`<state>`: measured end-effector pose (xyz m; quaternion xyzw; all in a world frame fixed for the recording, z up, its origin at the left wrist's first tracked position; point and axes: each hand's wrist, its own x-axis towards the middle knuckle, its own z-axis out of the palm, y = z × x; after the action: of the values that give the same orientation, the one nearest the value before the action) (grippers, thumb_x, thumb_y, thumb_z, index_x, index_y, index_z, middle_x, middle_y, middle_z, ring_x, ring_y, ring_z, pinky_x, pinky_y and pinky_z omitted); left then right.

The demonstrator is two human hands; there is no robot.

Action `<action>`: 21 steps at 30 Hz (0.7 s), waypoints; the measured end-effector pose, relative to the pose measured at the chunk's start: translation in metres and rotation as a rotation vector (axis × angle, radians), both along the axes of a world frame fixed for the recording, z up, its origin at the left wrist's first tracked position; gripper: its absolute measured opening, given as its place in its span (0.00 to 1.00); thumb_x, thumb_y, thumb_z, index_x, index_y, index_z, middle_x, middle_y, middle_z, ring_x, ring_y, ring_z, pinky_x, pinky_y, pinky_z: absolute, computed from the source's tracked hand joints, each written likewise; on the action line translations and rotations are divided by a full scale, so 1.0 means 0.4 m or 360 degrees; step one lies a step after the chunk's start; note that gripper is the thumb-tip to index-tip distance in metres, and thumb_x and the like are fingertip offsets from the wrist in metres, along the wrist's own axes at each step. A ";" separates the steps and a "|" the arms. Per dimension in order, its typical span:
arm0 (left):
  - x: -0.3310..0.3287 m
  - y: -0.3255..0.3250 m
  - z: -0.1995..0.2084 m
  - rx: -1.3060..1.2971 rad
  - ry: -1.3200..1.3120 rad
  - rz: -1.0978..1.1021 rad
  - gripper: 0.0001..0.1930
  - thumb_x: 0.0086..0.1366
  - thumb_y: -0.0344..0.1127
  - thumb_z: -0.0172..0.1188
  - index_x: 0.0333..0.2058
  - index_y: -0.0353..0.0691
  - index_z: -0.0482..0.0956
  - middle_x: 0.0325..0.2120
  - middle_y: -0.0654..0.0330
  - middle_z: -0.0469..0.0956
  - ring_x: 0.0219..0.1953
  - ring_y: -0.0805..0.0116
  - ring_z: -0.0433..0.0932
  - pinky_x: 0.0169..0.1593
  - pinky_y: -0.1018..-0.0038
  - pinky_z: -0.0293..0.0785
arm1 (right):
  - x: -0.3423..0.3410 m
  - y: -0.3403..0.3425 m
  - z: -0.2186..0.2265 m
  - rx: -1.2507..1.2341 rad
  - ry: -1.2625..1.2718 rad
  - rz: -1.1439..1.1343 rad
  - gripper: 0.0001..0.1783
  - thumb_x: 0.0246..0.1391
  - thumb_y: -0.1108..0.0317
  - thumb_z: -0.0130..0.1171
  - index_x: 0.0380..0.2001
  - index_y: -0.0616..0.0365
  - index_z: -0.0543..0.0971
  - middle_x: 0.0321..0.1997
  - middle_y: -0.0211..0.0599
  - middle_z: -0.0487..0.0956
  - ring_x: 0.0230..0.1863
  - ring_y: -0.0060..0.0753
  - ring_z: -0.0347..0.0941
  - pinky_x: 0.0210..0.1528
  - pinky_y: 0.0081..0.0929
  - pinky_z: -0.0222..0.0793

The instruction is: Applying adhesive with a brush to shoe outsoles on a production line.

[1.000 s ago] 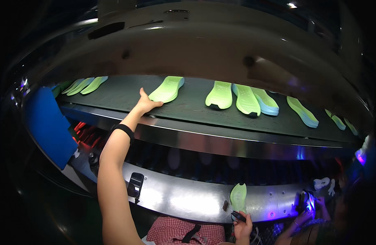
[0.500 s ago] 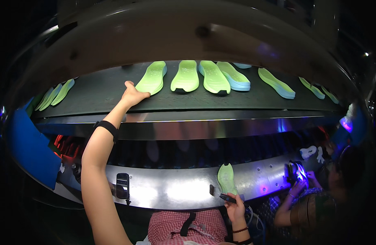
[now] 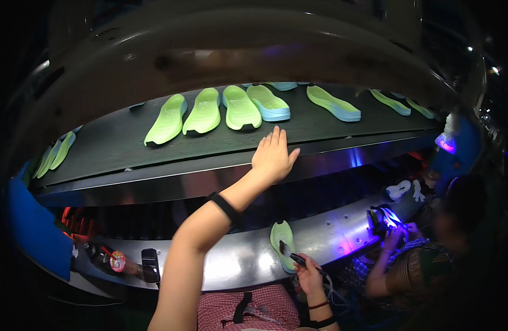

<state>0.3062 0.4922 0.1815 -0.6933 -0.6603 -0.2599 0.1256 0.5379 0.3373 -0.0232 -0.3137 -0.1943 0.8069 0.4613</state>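
Note:
My left hand (image 3: 274,157) is stretched over the metal front edge of the raised dark belt, fingers extended and thumb apart, holding nothing. Its fingertips are just in front of a green shoe sole with a blue side (image 3: 267,103). To the left of that sole lie three more: one green sole (image 3: 241,109), a second green sole (image 3: 202,112) and a third green sole (image 3: 166,121). Down on the metal ledge, my right hand (image 3: 309,274) grips a brush (image 3: 299,258) by its black handle. The dark bristles are over a pale green sole (image 3: 279,236); whether they touch it I cannot tell.
More soles lie on the belt (image 3: 116,149), to the right and far left. A phone-like black device (image 3: 150,265) and a red-and-white cup (image 3: 117,261) are on the metal ledge (image 3: 221,265). At the right, another person's hands (image 3: 394,237) work at a purple-lit shoe.
My left hand has let go of the leftmost sole of the row and moved right. The brush now reaches over the sole on the ledge. The whole view has shifted and tilted.

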 end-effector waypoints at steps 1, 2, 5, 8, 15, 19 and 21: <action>0.015 0.044 0.004 -0.0057 -0.0112 0.0144 0.33 0.58 0.48 0.49 0.54 0.28 0.55 0.55 0.41 0.54 0.56 0.48 0.57 0.58 0.63 0.54 | 0.000 0.000 -0.012 0.0021 0.0017 0.0009 0.15 0.55 0.68 0.48 0.43 0.67 0.70 0.42 0.45 0.74 0.35 0.30 0.73 0.37 0.22 0.69; 0.025 0.081 0.012 -0.0112 -0.0226 0.0282 0.34 0.58 0.48 0.49 0.56 0.29 0.51 0.57 0.41 0.50 0.58 0.47 0.54 0.59 0.61 0.51 | 0.001 0.001 -0.021 0.0046 0.0032 0.0014 0.14 0.53 0.73 0.49 0.43 0.67 0.71 0.43 0.45 0.74 0.35 0.30 0.73 0.38 0.21 0.69; 0.018 0.158 0.028 -0.0087 -0.0205 0.0472 0.39 0.58 0.49 0.48 0.60 0.37 0.40 0.61 0.45 0.39 0.61 0.43 0.43 0.62 0.58 0.42 | 0.004 -0.013 -0.021 -0.0002 0.0012 -0.0018 0.15 0.47 0.82 0.52 0.41 0.68 0.72 0.42 0.45 0.75 0.36 0.30 0.73 0.38 0.20 0.71; 0.026 0.214 0.023 -0.0309 -0.0269 0.0594 0.42 0.56 0.51 0.51 0.60 0.37 0.39 0.61 0.46 0.41 0.61 0.45 0.46 0.61 0.60 0.45 | 0.020 -0.019 -0.047 -0.0028 -0.0015 -0.0028 0.17 0.45 0.84 0.53 0.41 0.68 0.72 0.42 0.46 0.75 0.38 0.30 0.73 0.40 0.21 0.71; -0.017 0.184 0.042 0.0218 0.0094 0.0644 0.20 0.47 0.44 0.62 0.36 0.38 0.72 0.38 0.56 0.70 0.45 0.58 0.65 0.47 0.65 0.60 | 0.026 -0.010 -0.076 -0.0057 0.0012 0.0026 0.13 0.46 0.81 0.54 0.38 0.64 0.73 0.37 0.41 0.76 0.32 0.24 0.71 0.34 0.16 0.68; 0.030 0.106 0.030 0.0671 -0.0483 0.0038 0.14 0.45 0.40 0.64 0.28 0.39 0.74 0.32 0.56 0.72 0.41 0.56 0.66 0.46 0.65 0.59 | 0.055 -0.013 -0.078 -0.0058 -0.0140 0.0028 0.12 0.47 0.80 0.55 0.38 0.63 0.74 0.35 0.37 0.76 0.30 0.21 0.70 0.32 0.14 0.67; 0.097 0.038 -0.002 0.1135 -0.0860 -0.0183 0.10 0.50 0.36 0.61 0.28 0.37 0.73 0.35 0.54 0.71 0.44 0.57 0.66 0.49 0.67 0.59 | 0.062 -0.012 -0.099 -0.0053 -0.0187 -0.0064 0.12 0.47 0.79 0.55 0.38 0.63 0.74 0.35 0.36 0.76 0.30 0.20 0.70 0.32 0.14 0.66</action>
<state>0.3449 0.5072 0.1805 -0.5495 -0.4989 -0.6495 0.1650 0.5627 0.3323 -0.0627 -0.3719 -0.2013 0.7809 0.4599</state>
